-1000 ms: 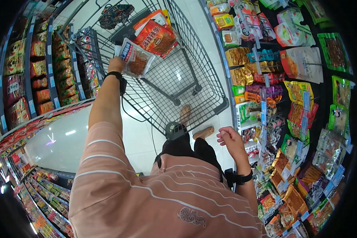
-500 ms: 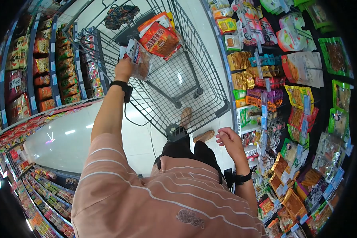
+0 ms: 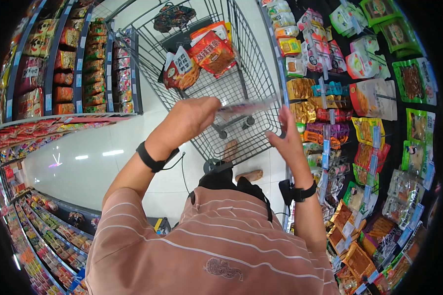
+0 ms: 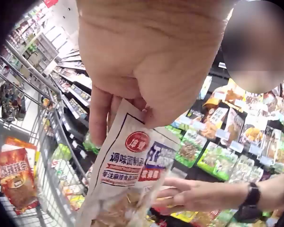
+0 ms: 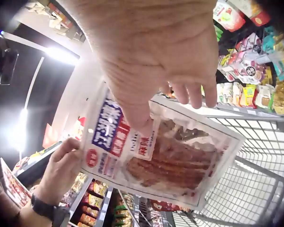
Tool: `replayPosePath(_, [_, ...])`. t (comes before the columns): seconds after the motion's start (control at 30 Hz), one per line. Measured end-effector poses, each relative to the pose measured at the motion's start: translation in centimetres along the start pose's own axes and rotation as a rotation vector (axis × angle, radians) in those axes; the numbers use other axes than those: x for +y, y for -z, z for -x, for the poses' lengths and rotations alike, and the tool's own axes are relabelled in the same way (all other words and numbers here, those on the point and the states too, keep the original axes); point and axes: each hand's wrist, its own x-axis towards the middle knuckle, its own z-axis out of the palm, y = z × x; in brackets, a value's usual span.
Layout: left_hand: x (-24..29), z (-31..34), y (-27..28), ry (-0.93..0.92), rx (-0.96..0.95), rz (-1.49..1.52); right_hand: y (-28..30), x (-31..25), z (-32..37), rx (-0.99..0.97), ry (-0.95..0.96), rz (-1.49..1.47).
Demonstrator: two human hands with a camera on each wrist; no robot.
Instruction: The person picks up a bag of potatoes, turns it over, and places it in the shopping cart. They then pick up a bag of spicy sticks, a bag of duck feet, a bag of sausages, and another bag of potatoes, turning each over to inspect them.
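My left hand [image 3: 189,120] pinches one end of a clear-and-white snack packet [image 5: 175,163], above the shopping cart [image 3: 268,140]. In the head view the packet is nearly edge-on. The right wrist view shows its reddish-brown strips and blue and red lettering. My right hand [image 3: 289,137] is at the packet's far end with fingers spread, and its thumb overlaps the packet in the right wrist view. Inside the cart lie a red snack packet [image 3: 212,53] and a brown-and-white packet [image 3: 182,73].
A dark patterned item [image 3: 174,17] is at the cart's far end. Hanging snack packets [image 3: 374,93] line the rack on the right. Shelves of packaged food [image 3: 64,64] stand on the left. Below the cart show a shoe [image 3: 249,175] and pale floor tiles.
My left hand has lifted the snack packet out from the cart's left side and brought it right, toward my body. My right hand has risen toward it. The brown-and-white packet has come into sight.
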Motion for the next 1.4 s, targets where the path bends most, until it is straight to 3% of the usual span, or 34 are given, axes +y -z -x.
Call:
replayPosePath(0.1, [2.9, 0.6, 1.5, 0.031, 0.000, 0.192, 1.2, -2.4, -1.3, -0.079, 0.029, -0.097])
replayPosePath(0.23, [3.7, 0.8, 2.1, 0.159, 0.069, 0.433, 4.2, -4.4, -0.7, -0.379, -0.378, -0.329])
replayPosePath(0.27, [3.5, 0.7, 2.2, 0.188, 0.084, 0.481, 3.5, -4.8, 0.1, -0.304, -0.299, -0.368])
replayPosePath(0.37, [2.2, 0.3, 1.4, 0.285, 0.132, 0.795, 2.8, -5.7, 1.5, -0.194, -0.324, -0.469])
replayPosePath(0.4, [1.6, 0.2, 0.8, 0.259, 0.187, 0.855, 2.7, -5.6, 1.8, -0.166, -0.330, -0.453])
replayPosePath(0.5, [0.8, -0.2, -0.3, 0.289, 0.250, 1.416, 2.8, -5.7, 2.4, -0.088, -0.327, -0.582])
replayPosePath(0.53, [0.5, -0.5, -1.0, 0.214, 0.194, 1.454, 2.9, -5.7, 2.6, -0.086, -0.331, -0.628])
replayPosePath(0.67, [-1.5, 0.1, -4.7, 0.312, -0.076, 1.558, 3.2, -6.3, 3.3, -0.072, -0.366, -0.775])
replayPosePath(0.77, [0.7, 0.4, -6.6, 0.413, -0.064, 1.541, 3.3, -5.9, 4.0, -0.032, -0.381, -0.798])
replayPosePath(1.0, [2.8, 1.5, -9.9, 0.547, -0.263, 1.595, 4.6, -6.2, 6.3, 0.081, -0.366, -0.782])
replayPosePath(1.17, [5.5, 1.9, -10.8, 0.526, -0.264, 1.480, 6.7, -6.9, 8.9, 0.129, -0.299, -0.808])
replayPosePath(1.4, [13.4, 2.6, -11.0, 0.350, -0.233, 1.453, 10.7, -8.0, 16.0, 0.258, -0.216, -0.890])
